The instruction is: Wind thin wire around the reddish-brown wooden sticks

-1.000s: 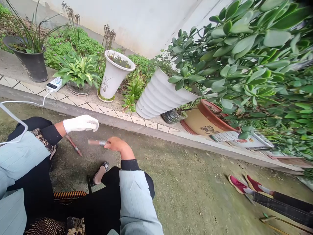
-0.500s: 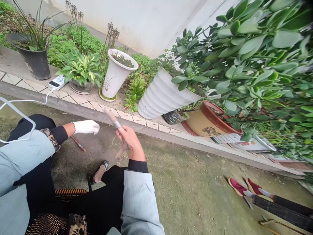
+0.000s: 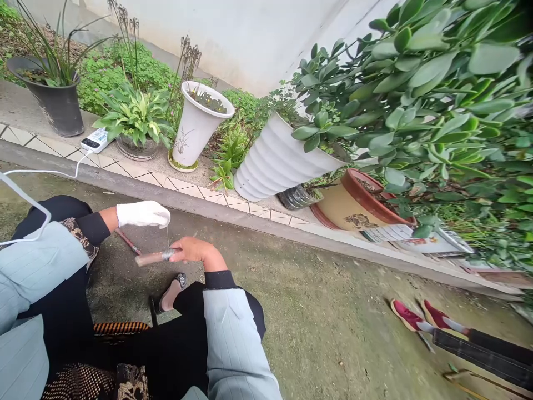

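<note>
Mossy concrete runs beneath a tiled ledge (image 3: 137, 175) of potted plants at twelve o'clock. Her gloved left hand (image 3: 142, 214) pinches a fine thread (image 3: 167, 238), hanging toward the spindle-like stick (image 3: 155, 257) grasped in the bare right hand (image 3: 194, 250) at its four o'clock, seemingly to keep it taut.
</note>
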A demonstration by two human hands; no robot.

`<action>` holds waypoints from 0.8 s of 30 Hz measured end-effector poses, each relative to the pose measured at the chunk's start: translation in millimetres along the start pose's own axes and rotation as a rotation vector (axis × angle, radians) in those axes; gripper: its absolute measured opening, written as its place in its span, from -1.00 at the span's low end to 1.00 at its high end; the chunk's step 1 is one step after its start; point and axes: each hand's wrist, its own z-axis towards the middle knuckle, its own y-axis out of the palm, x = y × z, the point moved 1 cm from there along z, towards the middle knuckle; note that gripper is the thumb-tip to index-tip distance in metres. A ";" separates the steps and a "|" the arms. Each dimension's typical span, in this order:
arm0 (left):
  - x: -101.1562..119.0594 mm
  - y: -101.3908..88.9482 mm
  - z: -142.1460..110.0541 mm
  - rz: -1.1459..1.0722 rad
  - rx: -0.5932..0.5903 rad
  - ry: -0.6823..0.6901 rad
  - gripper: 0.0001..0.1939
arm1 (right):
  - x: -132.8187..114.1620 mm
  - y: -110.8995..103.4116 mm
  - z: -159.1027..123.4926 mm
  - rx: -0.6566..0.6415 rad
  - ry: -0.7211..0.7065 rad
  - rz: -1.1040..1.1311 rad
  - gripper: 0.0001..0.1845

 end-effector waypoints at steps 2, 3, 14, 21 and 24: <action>-4.9 -1.0 1.3 0.061 0.058 -0.016 -0.75 | -12.2 4.7 -5.1 -0.121 -0.169 0.132 -0.74; -7.9 -0.7 2.4 0.074 0.085 -0.023 -0.75 | -15.5 3.9 -10.6 -0.111 -0.230 0.195 -0.72; 1.6 32.4 3.4 -0.232 -0.172 -0.014 -0.74 | 38.3 -41.0 -49.4 1.107 0.207 0.278 -0.63; 10.4 17.1 -2.3 -0.091 -0.141 0.020 -0.78 | 25.7 -23.7 -8.8 0.733 0.410 -0.168 -0.67; 11.0 3.4 -4.1 0.072 -0.033 0.031 -0.78 | 15.9 -9.9 0.9 0.340 0.189 -0.138 -0.79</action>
